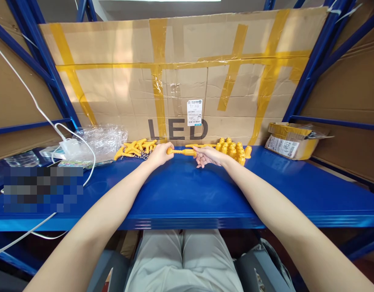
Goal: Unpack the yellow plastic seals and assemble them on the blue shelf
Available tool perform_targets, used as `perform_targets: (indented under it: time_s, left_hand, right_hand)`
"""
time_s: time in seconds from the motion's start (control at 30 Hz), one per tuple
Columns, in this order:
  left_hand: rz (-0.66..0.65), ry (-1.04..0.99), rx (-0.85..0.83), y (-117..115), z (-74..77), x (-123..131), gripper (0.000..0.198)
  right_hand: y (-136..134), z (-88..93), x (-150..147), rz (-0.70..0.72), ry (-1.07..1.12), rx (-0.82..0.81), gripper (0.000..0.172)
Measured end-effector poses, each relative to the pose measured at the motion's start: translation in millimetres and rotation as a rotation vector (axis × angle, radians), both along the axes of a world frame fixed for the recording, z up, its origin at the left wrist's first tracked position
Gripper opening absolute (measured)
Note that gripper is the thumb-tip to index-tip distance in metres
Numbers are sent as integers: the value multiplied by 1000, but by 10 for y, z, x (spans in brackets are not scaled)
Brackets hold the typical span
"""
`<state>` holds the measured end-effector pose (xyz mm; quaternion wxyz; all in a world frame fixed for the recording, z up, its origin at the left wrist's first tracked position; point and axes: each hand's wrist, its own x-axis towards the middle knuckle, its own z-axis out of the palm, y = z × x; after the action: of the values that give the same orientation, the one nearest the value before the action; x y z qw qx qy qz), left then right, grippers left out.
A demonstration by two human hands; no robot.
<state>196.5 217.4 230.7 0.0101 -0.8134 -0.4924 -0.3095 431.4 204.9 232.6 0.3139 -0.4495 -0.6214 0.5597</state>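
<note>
A yellow screwdriver-like piece [184, 152] with a ribbed handle lies level between my hands, just over the blue shelf. My left hand [161, 156] pinches its left side, beside a rounded end. Around the right end of the ribbed part, the thumb and forefinger of my right hand [208, 155] are closed, while its other fingers curl below. Left of my left hand is a pile of branching yellow plastic pieces [136, 147], with small shiny metal bits [146, 155] beside it. Several yellow ribbed handles [232, 149] stand grouped behind my right hand. A long yellow strip [201, 145] lies behind the hands.
The blue shelf [187, 194] has a raised front edge. A taped cardboard sheet [126, 89] closes off the back. An open small carton [292, 142] stands at right. Clear plastic wrap [103, 140] and a white cable [91, 158] lie at left, near a blurred-out patch.
</note>
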Motion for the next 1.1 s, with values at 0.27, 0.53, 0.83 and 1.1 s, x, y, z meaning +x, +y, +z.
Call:
perform_targets:
  time_s: [0.27, 0.53, 0.83, 1.1]
  left_hand:
    - [68, 37, 91, 55, -5, 13, 17]
    - [114, 20, 49, 75, -16, 7, 15]
    - [125, 70, 91, 65, -33, 13, 21]
    - [128, 63, 90, 53, -36, 5, 23]
  right_hand:
    - [11, 0, -57, -51, 16, -13, 64]
    - [-87, 60, -12, -61, 45, 90, 44]
    - [-36, 27, -78, -172, -5, 234, 36]
    - [-42, 34, -71, -186, -13, 255, 31]
